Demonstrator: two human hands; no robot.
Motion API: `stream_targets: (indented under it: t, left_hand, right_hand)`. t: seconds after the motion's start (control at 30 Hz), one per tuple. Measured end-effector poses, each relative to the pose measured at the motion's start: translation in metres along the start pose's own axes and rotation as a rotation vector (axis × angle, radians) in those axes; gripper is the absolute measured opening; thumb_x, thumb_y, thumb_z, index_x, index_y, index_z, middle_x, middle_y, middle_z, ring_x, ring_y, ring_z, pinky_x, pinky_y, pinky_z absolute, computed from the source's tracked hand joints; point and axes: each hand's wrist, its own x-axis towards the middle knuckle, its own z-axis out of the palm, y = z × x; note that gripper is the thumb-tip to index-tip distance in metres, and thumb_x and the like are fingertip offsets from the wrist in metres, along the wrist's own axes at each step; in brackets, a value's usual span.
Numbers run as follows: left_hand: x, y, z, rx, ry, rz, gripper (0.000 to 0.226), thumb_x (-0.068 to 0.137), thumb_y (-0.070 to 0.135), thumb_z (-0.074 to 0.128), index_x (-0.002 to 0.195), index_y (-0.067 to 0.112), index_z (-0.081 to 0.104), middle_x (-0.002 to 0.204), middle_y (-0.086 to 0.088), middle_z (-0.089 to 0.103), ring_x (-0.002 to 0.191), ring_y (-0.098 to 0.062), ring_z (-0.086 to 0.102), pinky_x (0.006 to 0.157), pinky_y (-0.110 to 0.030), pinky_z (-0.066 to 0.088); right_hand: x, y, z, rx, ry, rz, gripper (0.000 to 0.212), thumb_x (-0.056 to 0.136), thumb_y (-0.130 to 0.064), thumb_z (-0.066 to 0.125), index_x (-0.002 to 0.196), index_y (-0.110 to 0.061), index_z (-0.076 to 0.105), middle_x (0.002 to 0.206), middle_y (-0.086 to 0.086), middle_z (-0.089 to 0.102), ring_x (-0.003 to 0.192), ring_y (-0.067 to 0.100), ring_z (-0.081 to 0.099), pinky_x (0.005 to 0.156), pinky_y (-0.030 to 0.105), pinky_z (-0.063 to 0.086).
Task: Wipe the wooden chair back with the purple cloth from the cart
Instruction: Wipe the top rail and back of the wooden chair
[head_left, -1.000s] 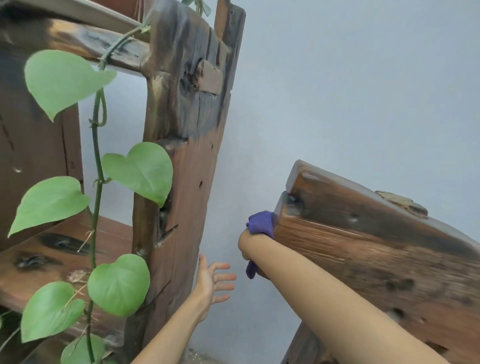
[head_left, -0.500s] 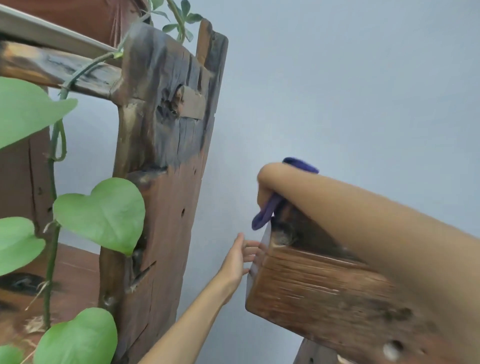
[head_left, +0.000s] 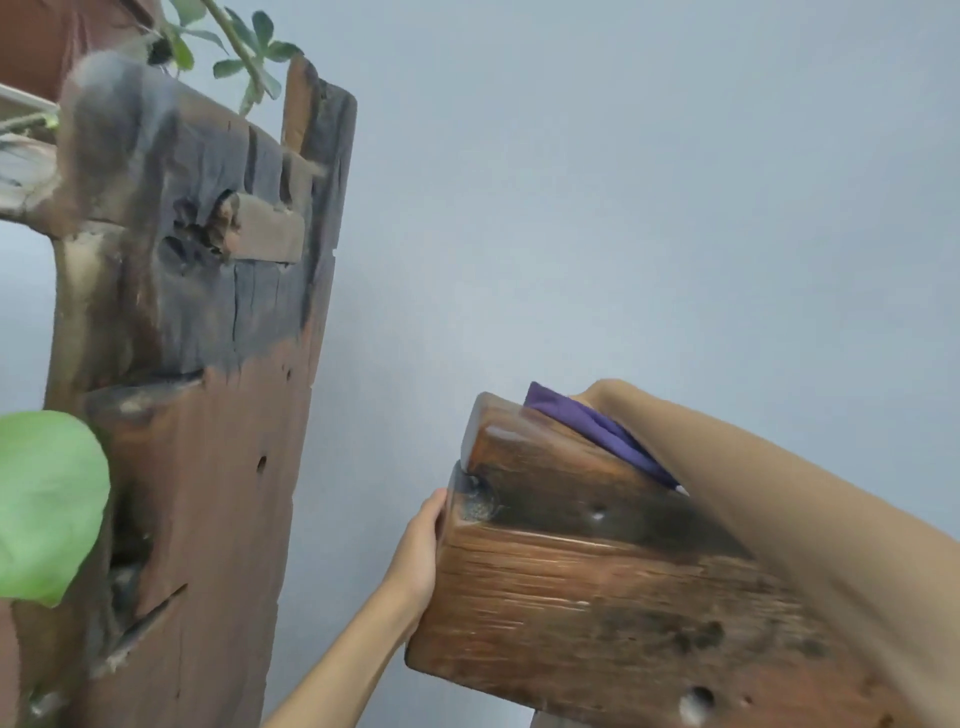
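A: Quick one. Where's the purple cloth (head_left: 597, 434)?

B: On the top edge of the wooden chair back (head_left: 587, 582), pinned under the right hand (head_left: 605, 397). Only the wrist side of that hand shows, fingers hidden past the far edge. It seems to grip the cloth, but I can't tell for certain.

A: Left hand (head_left: 422, 551)?

B: Palm against the near end of the chair back, fingers round the far side, out of sight. Looks like bracing, but whether it's clamped or just flat I can't tell. The hands are apart, one on the end, one on top.

A: Handling?

B: Cloth is soft and light and bunches easily, so hold it balled in the palm and press down so it doesn't slide off. Chair back looks heavy, stiff, rough-grained with holes and cracks, so the cloth may snag. Steady it by the end, as the left hand does.

A: Anything nearby?

B: Weathered wooden post (head_left: 208, 364) left, a green leaf (head_left: 47, 504) at its edge, grey wall (head_left: 623, 208) behind.
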Motion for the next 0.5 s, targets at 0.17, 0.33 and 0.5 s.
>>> stream_targets:
  t: [0.17, 0.33, 0.5]
  left_hand:
    - [-0.002, 0.006, 0.005, 0.012, 0.063, 0.01, 0.051, 0.103, 0.054, 0.033, 0.102, 0.022, 0.072, 0.105, -0.014, 0.075, 0.101, -0.037, 0.072, 0.093, -0.056, 0.056]
    - [-0.006, 0.007, 0.005, 0.075, 0.119, 0.047, 0.054, 0.104, 0.051, 0.032, 0.113, 0.009, 0.064, 0.102, -0.015, 0.075, 0.103, -0.041, 0.07, 0.094, -0.059, 0.054]
    - [-0.005, 0.005, 0.004, 0.04, 0.127, 0.067, 0.054, 0.105, 0.047, 0.034, 0.107, 0.002, 0.063, 0.097, -0.019, 0.074, 0.096, -0.044, 0.069, 0.092, -0.055, 0.055]
  right_hand:
    - [0.035, -0.028, 0.042, 0.361, -0.287, 0.03, 0.047, 0.097, -0.006, 0.051, 0.127, 0.027, 0.035, 0.118, 0.021, 0.052, 0.126, -0.021, 0.043, 0.109, 0.011, 0.031]
    - [-0.006, -0.067, 0.013, 0.418, -0.246, -0.155, 0.027, 0.108, -0.017, 0.042, 0.103, -0.006, 0.067, 0.107, 0.002, 0.067, 0.097, 0.009, 0.066, 0.093, 0.022, 0.049]
    - [-0.047, -0.071, 0.007, 0.146, -0.048, -0.432, 0.052, 0.107, -0.049, 0.027, 0.116, -0.025, 0.072, 0.129, -0.006, 0.069, 0.124, 0.02, 0.059, 0.114, 0.042, 0.036]
